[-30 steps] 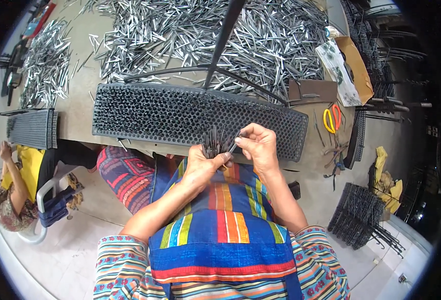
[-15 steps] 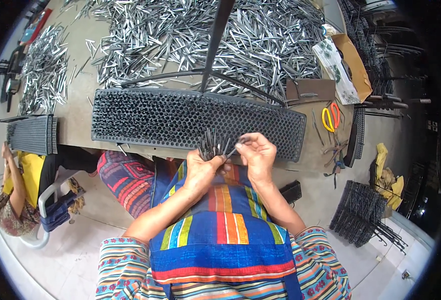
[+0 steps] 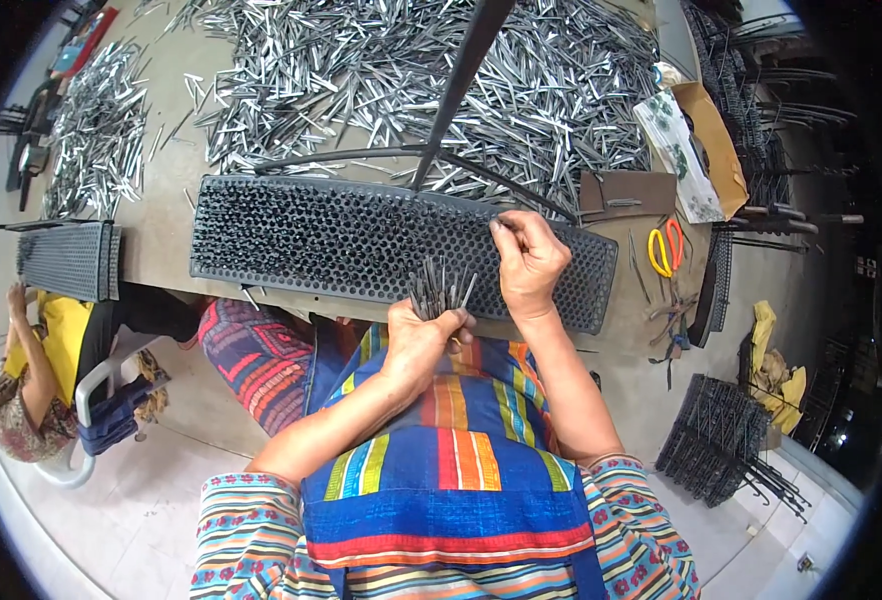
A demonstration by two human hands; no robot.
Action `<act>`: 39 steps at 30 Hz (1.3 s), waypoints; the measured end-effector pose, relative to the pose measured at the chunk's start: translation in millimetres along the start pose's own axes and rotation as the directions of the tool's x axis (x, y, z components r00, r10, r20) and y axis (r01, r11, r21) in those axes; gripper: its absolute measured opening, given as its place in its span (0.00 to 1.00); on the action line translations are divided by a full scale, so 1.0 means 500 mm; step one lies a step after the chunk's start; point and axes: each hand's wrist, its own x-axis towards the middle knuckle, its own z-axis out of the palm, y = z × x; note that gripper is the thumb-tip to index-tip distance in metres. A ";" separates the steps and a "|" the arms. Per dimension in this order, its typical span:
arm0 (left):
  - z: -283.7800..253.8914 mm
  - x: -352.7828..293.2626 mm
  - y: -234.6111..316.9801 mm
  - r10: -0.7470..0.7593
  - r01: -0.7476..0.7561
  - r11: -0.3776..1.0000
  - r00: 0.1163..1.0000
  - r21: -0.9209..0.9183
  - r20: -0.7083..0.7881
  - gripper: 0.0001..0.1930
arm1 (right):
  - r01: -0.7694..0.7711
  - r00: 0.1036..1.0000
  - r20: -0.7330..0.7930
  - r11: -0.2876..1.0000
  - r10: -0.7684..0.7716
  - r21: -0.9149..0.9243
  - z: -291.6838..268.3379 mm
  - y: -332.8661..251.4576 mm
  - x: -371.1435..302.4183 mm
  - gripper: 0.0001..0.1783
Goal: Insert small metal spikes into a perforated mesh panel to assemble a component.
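Held upright in my left hand [image 3: 423, 340] is a bundle of thin dark strips [image 3: 439, 285], closed between thumb and fingers near the table's front edge. My right hand [image 3: 531, 265] is over the right half of a long black perforated panel [image 3: 579, 275], with thumb and forefinger pinched. A dark strip end shows at those fingertips; the rest of it is hidden. Small black pieces fill many holes on the panel's left part, while the right part shows plain round holes. A black rod frame [image 3: 458, 85] rises from the panel's far side.
Behind the panel lies a large pile of strips [image 3: 341, 80]. At right are a brown flat piece [image 3: 626, 193], yellow and orange handles [image 3: 665, 248], pliers [image 3: 673, 310] and an open carton [image 3: 696, 150]. A seated person [image 3: 36, 385] works at another panel [image 3: 66, 262] on the left.
My right hand has moved from the bundle up and away over the panel, a strip in its pinch. The left hand stays almost in place with the bundle. The view has shifted slightly.
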 end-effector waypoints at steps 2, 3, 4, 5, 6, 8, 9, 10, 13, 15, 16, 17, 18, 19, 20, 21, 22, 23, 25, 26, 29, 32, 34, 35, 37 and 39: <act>0.001 0.001 0.002 -0.002 0.002 1.000 1.000 0.006 -0.002 0.05 | 0.037 0.998 0.053 0.999 -0.036 -0.020 -0.001 -0.003 0.002 0.05; 0.002 0.002 0.002 -0.001 0.001 1.000 1.000 0.012 -0.003 0.06 | 0.039 0.998 0.054 0.999 -0.038 -0.019 -0.001 0.000 0.003 0.05; 0.002 0.003 0.002 0.001 -0.001 1.000 1.000 0.017 -0.004 0.06 | 0.117 0.990 0.087 0.990 -0.110 -0.081 0.000 0.005 0.004 0.05; 0.001 0.004 0.001 0.002 -0.002 1.000 1.000 0.016 -0.005 0.06 | 0.193 0.976 0.124 0.971 -0.176 -0.139 0.001 0.005 0.003 0.06; 0.000 0.005 0.000 0.003 -0.003 1.000 1.000 0.008 0.004 0.05 | 0.194 0.976 0.125 0.971 -0.177 -0.138 0.002 0.003 0.003 0.06; -0.001 0.007 0.000 0.007 -0.007 1.000 1.000 0.000 0.012 0.05 | 0.255 0.950 0.250 0.922 -0.184 -0.290 0.000 -0.009 0.000 0.07; -0.001 0.007 0.000 0.001 -0.001 1.000 1.000 -0.030 0.009 0.05 | 0.284 0.937 0.289 0.909 -0.196 -0.304 -0.004 -0.014 0.000 0.06; -0.002 0.007 0.000 -0.005 0.006 0.998 1.000 -0.060 0.006 0.04 | 0.284 0.937 0.289 0.910 -0.197 -0.303 -0.008 -0.016 -0.005 0.06; -0.008 0.006 0.002 -0.022 0.025 0.995 0.999 -0.095 0.032 0.03 | -0.116 0.948 0.290 0.991 0.129 -0.062 -0.034 -0.033 -0.028 0.09; -0.006 0.004 0.004 -0.036 0.042 0.994 0.997 -0.096 0.066 0.03 | -0.567 0.743 0.533 0.803 0.404 0.182 -0.057 -0.038 -0.038 0.08; -0.005 0.003 0.005 -0.047 0.057 0.994 0.994 -0.098 0.095 0.04 | -0.757 0.590 0.651 0.608 0.478 0.240 -0.062 -0.045 -0.046 0.08; -0.001 0.001 0.008 -0.049 0.058 0.994 0.994 -0.096 0.099 0.04 | -0.750 0.614 0.621 0.604 0.487 0.268 -0.059 -0.040 -0.060 0.05; 0.004 -0.001 0.010 -0.048 0.059 0.993 0.993 -0.097 0.108 0.04 | -0.750 0.616 0.617 0.605 0.489 0.269 -0.063 -0.036 -0.065 0.05; 0.007 -0.003 0.011 -0.048 0.059 0.993 0.992 -0.099 0.115 0.05 | -0.796 0.592 0.611 0.497 0.525 0.345 -0.067 -0.034 -0.067 0.04; 0.006 -0.004 0.010 -0.048 0.060 0.994 0.992 -0.096 0.117 0.05 | -0.826 0.564 0.610 0.378 0.557 0.418 -0.067 -0.030 -0.070 0.03; 0.006 -0.005 0.010 -0.043 0.052 0.994 0.995 -0.098 0.095 0.05 | -0.826 0.564 0.608 0.379 0.560 0.418 -0.067 -0.025 -0.071 0.03; 0.005 -0.005 0.010 -0.037 0.044 0.994 0.997 -0.101 0.073 0.04 | -0.825 0.565 0.606 0.378 0.560 0.420 -0.066 -0.023 -0.069 0.03; 0.002 -0.003 0.008 -0.037 0.044 0.994 0.997 -0.100 0.070 0.04 | -0.775 0.630 0.514 0.431 0.583 0.462 -0.064 -0.022 -0.067 0.03; -0.004 0.001 0.005 -0.061 0.060 0.997 0.998 -0.050 -0.004 0.04 | -0.634 0.758 0.284 0.561 0.587 0.533 -0.056 -0.027 -0.055 0.02; -0.004 0.002 0.002 -0.061 0.061 0.997 0.998 -0.050 -0.005 0.04 | -0.557 0.813 0.180 0.649 0.554 0.517 -0.055 -0.024 -0.048 0.02; -0.001 0.001 0.000 -0.046 0.046 0.999 0.999 -0.004 0.002 0.04 | -0.332 0.938 0.057 0.835 0.343 0.438 -0.041 0.007 -0.025 0.03; 0.004 -0.001 0.007 -0.005 0.005 1.000 0.999 -0.010 0.053 0.05 | -0.195 0.980 0.000 0.949 0.201 0.247 -0.033 0.015 -0.014 0.04; 0.002 0.002 0.010 -0.042 0.041 0.999 0.998 0.013 0.049 0.06 | -0.151 0.987 -0.019 0.957 0.161 0.248 -0.032 0.008 -0.006 0.04; 0.000 0.002 0.010 -0.042 0.041 0.999 0.998 0.012 0.048 0.06 | -0.155 0.986 -0.025 0.953 0.167 0.262 -0.034 0.002 -0.004 0.04; -0.004 0.000 0.009 -0.046 0.044 0.999 0.997 0.027 0.066 0.06 | -0.102 0.993 -0.032 0.967 0.112 0.233 -0.031 0.005 -0.004 0.04; -0.002 -0.002 0.009 -0.040 0.039 0.999 0.997 0.014 0.066 0.06 | -0.045 0.998 -0.040 0.978 0.054 0.202 -0.030 0.012 -0.005 0.04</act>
